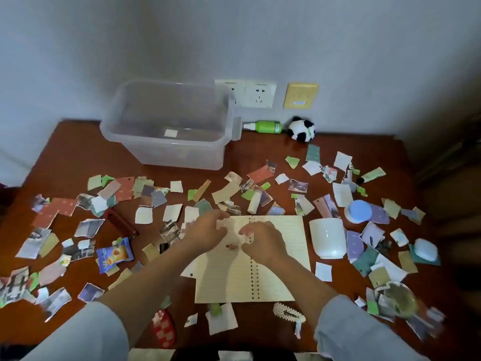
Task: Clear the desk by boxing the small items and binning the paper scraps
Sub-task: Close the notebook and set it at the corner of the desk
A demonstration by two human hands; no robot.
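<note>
Over the near middle of the desk point(78, 152), above an open lined notebook point(276, 256), I saw both hands close together. The left hand point(208, 230) had its fingers curled inward at the notebook's far edge, against a pale scrap point(234, 226) lying between the two hands; whether it pinched that scrap I could not tell. The right hand point(263, 239) arched over the spine holes with its fingers bent down toward the page, and I could not tell whether it held anything. A small brown item point(231, 246) lay on the page just below the gap between them. Grey-blue sleeves point(359, 332) covered both arms at the near edge.

Paper scraps point(144, 215) were strewn over nearly the whole desk, from the left edge to the right. The clear plastic box point(161, 142) stood at the far edge, left of centre, against the wall, with a pale square showing at its bottom. To its right along the far edge lay a green bottle point(265, 126) on its side and a panda toy point(302, 128). A white mug point(328, 238) lay on its side just beside the notebook's right edge, with a blue-lidded jar point(358, 211) beyond it and a white case point(425, 249) near the right edge. A snack packet point(114, 255) sat left of the notebook, and a pearl hair clip point(288, 312) lay near the near edge. On the grey wall I could see white sockets point(256, 93) and a yellow plate point(300, 95)
</note>
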